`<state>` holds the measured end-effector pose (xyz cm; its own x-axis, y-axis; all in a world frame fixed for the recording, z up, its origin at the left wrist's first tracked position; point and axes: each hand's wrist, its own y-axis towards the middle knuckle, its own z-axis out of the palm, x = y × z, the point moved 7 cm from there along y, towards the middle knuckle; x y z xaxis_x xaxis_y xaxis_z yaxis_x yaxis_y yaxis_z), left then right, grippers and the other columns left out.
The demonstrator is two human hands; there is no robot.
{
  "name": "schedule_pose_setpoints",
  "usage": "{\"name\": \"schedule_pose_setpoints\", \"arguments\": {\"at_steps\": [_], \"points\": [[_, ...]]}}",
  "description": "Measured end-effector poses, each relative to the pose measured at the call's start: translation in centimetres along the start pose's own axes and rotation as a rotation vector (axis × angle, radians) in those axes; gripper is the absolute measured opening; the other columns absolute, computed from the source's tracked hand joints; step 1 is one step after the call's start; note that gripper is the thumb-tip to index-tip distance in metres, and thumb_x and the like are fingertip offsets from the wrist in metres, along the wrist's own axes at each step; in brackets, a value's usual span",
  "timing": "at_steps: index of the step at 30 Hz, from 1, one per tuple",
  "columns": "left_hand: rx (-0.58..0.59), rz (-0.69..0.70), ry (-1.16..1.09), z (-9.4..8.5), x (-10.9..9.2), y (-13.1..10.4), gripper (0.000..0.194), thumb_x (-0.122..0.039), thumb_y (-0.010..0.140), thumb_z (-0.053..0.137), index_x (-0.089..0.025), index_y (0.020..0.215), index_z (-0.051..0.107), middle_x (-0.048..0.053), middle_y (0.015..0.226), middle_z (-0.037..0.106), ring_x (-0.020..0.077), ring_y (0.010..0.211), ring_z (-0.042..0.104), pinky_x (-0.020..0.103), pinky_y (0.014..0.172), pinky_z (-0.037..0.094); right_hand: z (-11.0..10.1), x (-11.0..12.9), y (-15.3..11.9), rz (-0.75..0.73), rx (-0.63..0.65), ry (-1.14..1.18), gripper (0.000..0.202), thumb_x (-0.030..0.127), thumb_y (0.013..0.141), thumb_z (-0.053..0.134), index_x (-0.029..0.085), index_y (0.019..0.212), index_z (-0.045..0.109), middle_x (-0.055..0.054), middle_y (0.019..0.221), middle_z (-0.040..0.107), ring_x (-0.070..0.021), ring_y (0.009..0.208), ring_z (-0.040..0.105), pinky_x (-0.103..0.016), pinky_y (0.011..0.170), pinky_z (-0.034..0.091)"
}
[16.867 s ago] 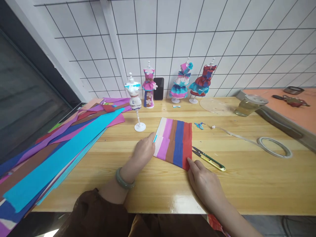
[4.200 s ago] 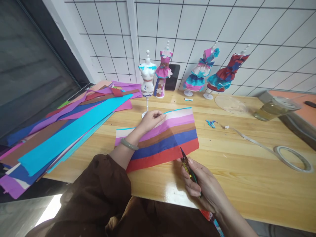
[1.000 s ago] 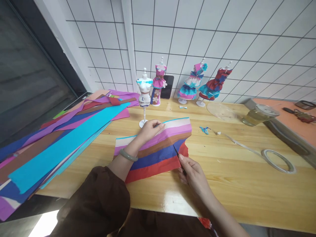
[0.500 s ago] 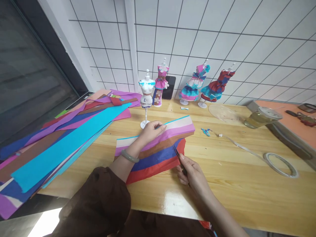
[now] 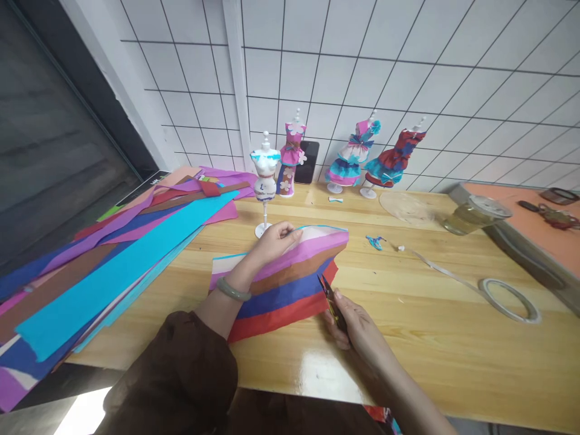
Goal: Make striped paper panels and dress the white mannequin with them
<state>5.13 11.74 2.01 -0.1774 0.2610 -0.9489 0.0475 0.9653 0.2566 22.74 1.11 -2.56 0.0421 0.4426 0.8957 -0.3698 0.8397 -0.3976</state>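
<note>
Layered crepe paper in blue, white, purple, brown, dark blue and red bands lies slanted above the table. My left hand pinches its upper edge near the middle. In my right hand is a pair of dark scissors, with the blades at the paper's right side on the dark blue and red bands. A notch shows in that side. Just behind my left hand stands a small white mannequin on a round base, with bits of blue tape around its chest.
Strips of coloured crepe paper pile up on the left. Three dressed mannequins and a phone stand along the tiled wall. Rightward lie a tape roll, a lidded cup and blue scraps.
The scissors have dropped slightly, and their blades look a little more apart. The paper's upper right corner has curled and shifted down and left. My left hand keeps its pinch.
</note>
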Motion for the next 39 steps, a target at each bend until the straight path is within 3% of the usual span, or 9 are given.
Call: {"name": "schedule_pose_setpoints", "arguments": {"at_steps": [4,9,20,29,39], "points": [[0.071,-0.105,0.068,0.0,0.6,-0.3,0.034,-0.048,0.072,0.056,-0.015,0.066,0.048,-0.005,0.055,0.039,0.006,0.048,0.031,0.02,0.046,0.023,-0.1,-0.4,-0.1,0.061,0.035,-0.039,0.046,0.059,0.081,0.039,0.019,0.059,0.039,0.009,0.041,0.025,-0.0029,0.033,0.015,-0.019,0.034,0.008],[0.087,-0.141,0.029,-0.3,0.5,-0.6,0.035,-0.044,0.061,0.067,-0.014,0.073,0.053,-0.003,0.064,0.045,0.0088,0.059,0.041,0.02,0.052,0.03,-0.3,-0.7,-0.2,0.12,0.026,-0.04,0.047,0.061,0.079,0.04,0.019,0.057,0.038,0.01,0.04,0.02,-0.0027,0.033,0.011,-0.019,0.033,0.006],[0.137,-0.148,-0.063,0.0,-0.1,-0.7,0.033,-0.043,0.068,0.063,-0.014,0.07,0.049,-0.003,0.066,0.04,0.008,0.059,0.035,0.021,0.053,0.027,0.6,0.1,0.4,0.123,0.076,0.075,0.042,0.055,0.077,0.049,0.018,0.06,0.042,0.008,0.043,0.032,-0.0034,0.035,0.02,-0.02,0.037,0.012],[0.162,-0.155,-0.118,0.5,-0.6,-1.0,0.035,-0.047,0.069,0.06,-0.014,0.08,0.054,-0.002,0.073,0.048,0.0104,0.066,0.042,0.023,0.06,0.032,0.9,1.8,1.0,-0.068,0.108,-0.114,0.046,0.054,0.085,0.037,0.018,0.058,0.043,0.005,0.042,0.038,-0.0078,0.04,0.032,-0.024,0.043,0.022],[0.145,-0.157,-0.118,0.5,-0.1,-0.8,0.037,-0.048,0.069,0.06,-0.013,0.08,0.054,-0.001,0.073,0.049,0.0109,0.066,0.043,0.023,0.06,0.033,0.6,1.6,1.5,-0.055,0.13,-0.123,0.044,0.056,0.083,0.038,0.018,0.061,0.045,0.006,0.041,0.034,-0.0075,0.039,0.029,-0.023,0.043,0.021]]}}
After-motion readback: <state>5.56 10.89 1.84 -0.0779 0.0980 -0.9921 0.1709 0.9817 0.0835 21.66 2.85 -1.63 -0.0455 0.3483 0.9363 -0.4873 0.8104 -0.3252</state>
